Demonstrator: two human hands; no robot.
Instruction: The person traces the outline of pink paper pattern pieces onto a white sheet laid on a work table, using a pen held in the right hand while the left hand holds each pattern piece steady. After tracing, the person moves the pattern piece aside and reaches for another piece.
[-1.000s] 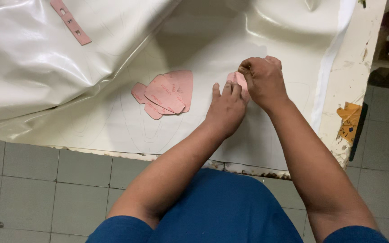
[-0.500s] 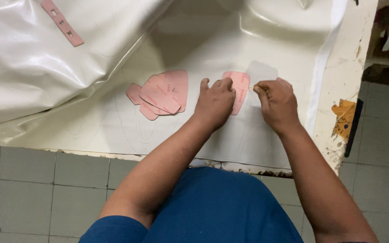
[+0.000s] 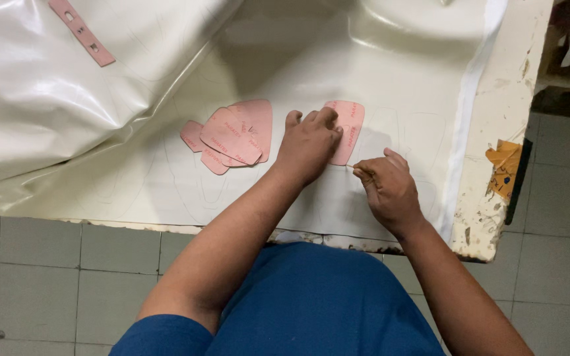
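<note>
My left hand (image 3: 309,143) lies flat on a pink card template (image 3: 348,128), pressing it onto the white glossy sheet (image 3: 285,59) on the table. My right hand (image 3: 386,186) is pinched on a thin pen or marker whose tip meets the template's lower edge; most of the tool is hidden by my fingers. Faint traced outlines show on the sheet around the template. A stack of several more pink templates (image 3: 231,136) rests just left of my left hand.
The sheet bunches into a big fold (image 3: 47,99) at the upper left, with a pink slotted strip (image 3: 82,31) lying on it. The table's worn right edge (image 3: 496,198) has a torn orange scrap (image 3: 504,165). Grey tiled floor lies below.
The right hand dropped from the template's top edge to its lower edge. The left hand stayed pressing the template, which now shows more fully.
</note>
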